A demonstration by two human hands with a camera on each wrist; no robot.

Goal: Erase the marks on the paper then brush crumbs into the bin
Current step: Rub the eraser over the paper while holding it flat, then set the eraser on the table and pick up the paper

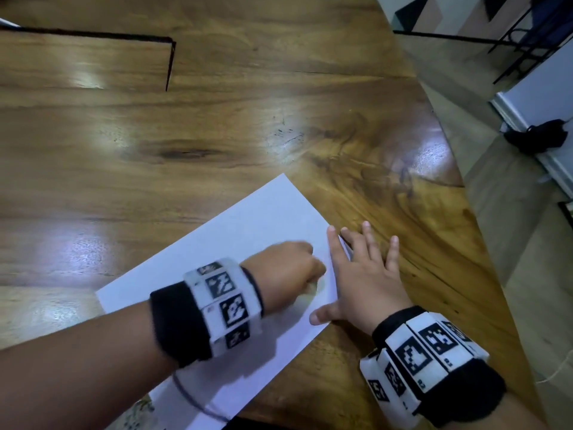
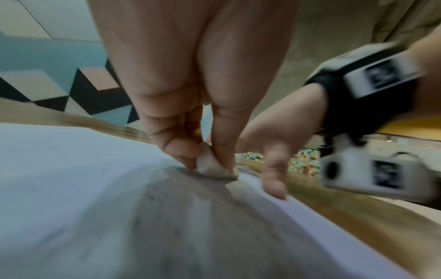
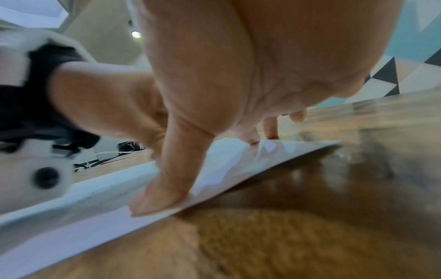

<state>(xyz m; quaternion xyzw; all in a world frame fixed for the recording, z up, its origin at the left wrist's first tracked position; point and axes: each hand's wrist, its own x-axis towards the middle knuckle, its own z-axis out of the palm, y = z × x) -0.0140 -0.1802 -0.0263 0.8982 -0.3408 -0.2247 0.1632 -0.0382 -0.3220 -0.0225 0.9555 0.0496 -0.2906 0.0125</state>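
Paper (image 1: 248, 240) lies askew on wooden table (image 1: 217, 135), near its R edge. L hand (image 1: 286, 274) fisted over the sheet; L wrist view shows thumb + fingertips pinching a small grey-white eraser (image 2: 213, 167), its lower end down on the paper. R hand (image 1: 362, 274) flat, fingers spread and straight, holding nothing: thumb + index press the paper's R edge, other fingers on bare wood.

Progress, judged: erase step under way, not finished. Greyish smear on sheet just by the eraser; can't tell if it's leftover marks or shadow. No clear pencil marks visible elsewhere on the sheet. Crumb-brushing not begun. No bin in any view.

View diffs: head cam gives layout + both hands but hides the eraser under the fist. L wrist alone shows the eraser + pinch. R wrist alone shows the paper crumpled + lifted slightly beside the thumb (image 3: 164, 188), edge off the table. Wrist views blurred.
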